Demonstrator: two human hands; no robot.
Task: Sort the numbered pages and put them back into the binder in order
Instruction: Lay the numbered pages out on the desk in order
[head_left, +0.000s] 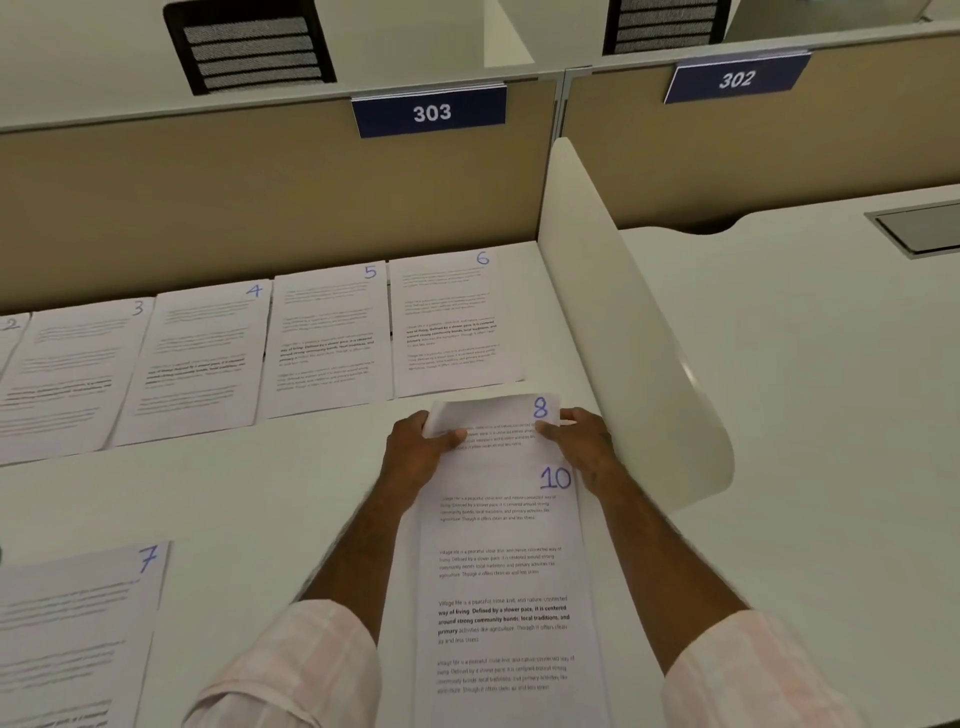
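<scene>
The white desk (291, 493) is hemmed in by a beige partition (260, 197) at the back and a curved white side panel (639, 332) on the right. A bare strip crosses its middle, between the back row of pages and the nearer sheets. Page 10 (504, 597) lies at the front close to the panel, and page 7 (67, 634) lies at the near left. Both forearms flank page 10. The left hand (415, 452) and right hand (587, 447) each pinch a side of page 8 (498, 415), thumbs on top, its upper part curling, just below page 6 (452, 322). Page 5 (327, 338), page 4 (197, 364) and page 3 (67, 374) run leftward. Sign 303 (430, 111) hangs on the partition.
</scene>
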